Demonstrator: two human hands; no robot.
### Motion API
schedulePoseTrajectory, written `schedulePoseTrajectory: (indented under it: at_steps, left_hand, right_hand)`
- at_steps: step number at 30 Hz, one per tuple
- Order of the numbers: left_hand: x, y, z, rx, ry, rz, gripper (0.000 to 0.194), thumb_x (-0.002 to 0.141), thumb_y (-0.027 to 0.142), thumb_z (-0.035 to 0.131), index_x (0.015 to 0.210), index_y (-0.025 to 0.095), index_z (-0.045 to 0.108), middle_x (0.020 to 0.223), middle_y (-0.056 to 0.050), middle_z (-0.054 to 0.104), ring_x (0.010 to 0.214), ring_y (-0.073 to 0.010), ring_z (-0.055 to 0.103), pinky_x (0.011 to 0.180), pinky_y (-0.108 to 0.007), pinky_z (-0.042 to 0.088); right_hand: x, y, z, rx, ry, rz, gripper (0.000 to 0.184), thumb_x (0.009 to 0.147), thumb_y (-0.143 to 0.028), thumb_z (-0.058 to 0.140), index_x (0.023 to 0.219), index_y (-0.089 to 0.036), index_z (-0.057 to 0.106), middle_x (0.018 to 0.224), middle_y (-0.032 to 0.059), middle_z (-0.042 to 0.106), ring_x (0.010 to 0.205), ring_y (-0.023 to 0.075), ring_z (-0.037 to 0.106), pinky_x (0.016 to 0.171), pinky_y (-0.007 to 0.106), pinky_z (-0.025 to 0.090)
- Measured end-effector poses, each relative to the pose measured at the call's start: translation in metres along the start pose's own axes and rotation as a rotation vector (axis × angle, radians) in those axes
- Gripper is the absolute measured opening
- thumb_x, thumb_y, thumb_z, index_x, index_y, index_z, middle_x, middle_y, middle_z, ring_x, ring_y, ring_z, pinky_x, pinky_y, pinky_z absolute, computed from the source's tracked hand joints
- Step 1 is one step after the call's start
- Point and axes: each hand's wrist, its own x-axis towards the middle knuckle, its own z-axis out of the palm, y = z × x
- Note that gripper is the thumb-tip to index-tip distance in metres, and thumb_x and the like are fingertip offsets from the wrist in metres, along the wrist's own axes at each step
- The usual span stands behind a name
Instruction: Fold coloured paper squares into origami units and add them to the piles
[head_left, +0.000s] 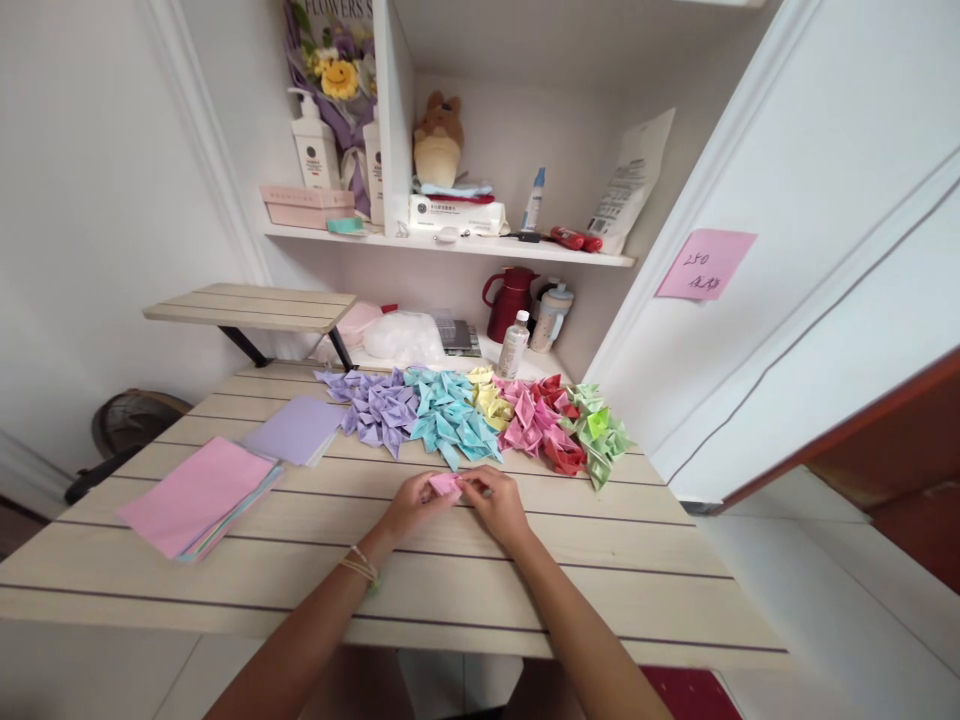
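Between my two hands is a small folded piece of pink paper (445,484), held just above the table. My left hand (414,504) grips its left side, fingers closed around it. At its right edge, my right hand (491,497) pinches the paper between thumb and fingers. Just beyond my hands lie folded paper pieces heaped by colour: purple (381,408), blue (450,412), yellow (489,398), pink (529,418), red (564,457) and green (600,435). The exact folds of the piece I hold are too small to make out.
A stack of pink sheets (199,495) and purple sheets (294,428) lie on the slatted table (645,575) at left. A small raised stand (251,305) is behind them. A clear bottle (514,345) stands behind the heaps, below a loaded shelf (450,243).
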Motion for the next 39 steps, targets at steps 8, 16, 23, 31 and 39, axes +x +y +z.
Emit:
schedulePoseTrajectory:
  at_steps: [8,16,23,31,39]
  left_hand:
    - [0.002,-0.004,0.000,0.097,0.063,0.004,0.033,0.070,0.035,0.065,0.092,0.012,0.066,0.084,-0.008,0.070,0.076,-0.0202,0.062,0.067,-0.028,0.047]
    - [0.000,-0.006,0.001,0.083,0.086,0.027,0.031,0.073,0.034,0.063,0.098,0.015,0.058,0.087,-0.006,0.069,0.075,-0.0193,0.064,0.070,-0.030,0.049]
    - [-0.002,-0.005,0.003,0.048,0.088,0.041,0.035,0.079,0.031,0.055,0.110,0.018,0.047,0.083,-0.004,0.069,0.069,-0.0173,0.066,0.071,-0.032,0.050]
    - [-0.002,-0.005,0.003,0.057,0.080,0.048,0.036,0.077,0.026,0.057,0.111,0.019,0.048,0.092,-0.005,0.065,0.070,-0.0163,0.065,0.070,-0.031,0.051]
    - [-0.003,-0.005,0.003,0.094,0.094,0.050,0.038,0.079,0.023,0.053,0.116,0.018,0.046,0.079,-0.002,0.067,0.070,-0.0170,0.065,0.075,-0.032,0.048]
  right_hand:
    - [0.000,-0.004,0.000,-0.029,-0.045,0.026,0.017,0.081,-0.030,0.056,0.085,-0.020,0.070,0.077,0.0052,0.068,0.058,0.0149,0.058,0.058,0.025,0.045]
    - [0.001,-0.010,0.000,-0.014,-0.109,0.063,0.024,0.082,-0.033,0.054,0.095,-0.019,0.069,0.075,0.0043,0.070,0.058,0.0155,0.058,0.055,0.024,0.044]
    - [0.000,-0.005,0.002,0.029,-0.127,0.108,0.029,0.082,-0.040,0.053,0.086,-0.018,0.071,0.067,0.0036,0.067,0.054,0.0145,0.054,0.051,0.023,0.040]
    - [0.001,-0.003,0.002,0.091,-0.118,0.145,0.035,0.083,-0.044,0.050,0.071,-0.016,0.069,0.061,0.0015,0.061,0.055,0.0135,0.050,0.053,0.023,0.038]
    - [0.003,0.002,0.002,0.193,-0.122,0.215,0.050,0.086,-0.050,0.041,0.060,-0.014,0.065,0.053,-0.0001,0.054,0.050,0.0119,0.047,0.049,0.022,0.036]
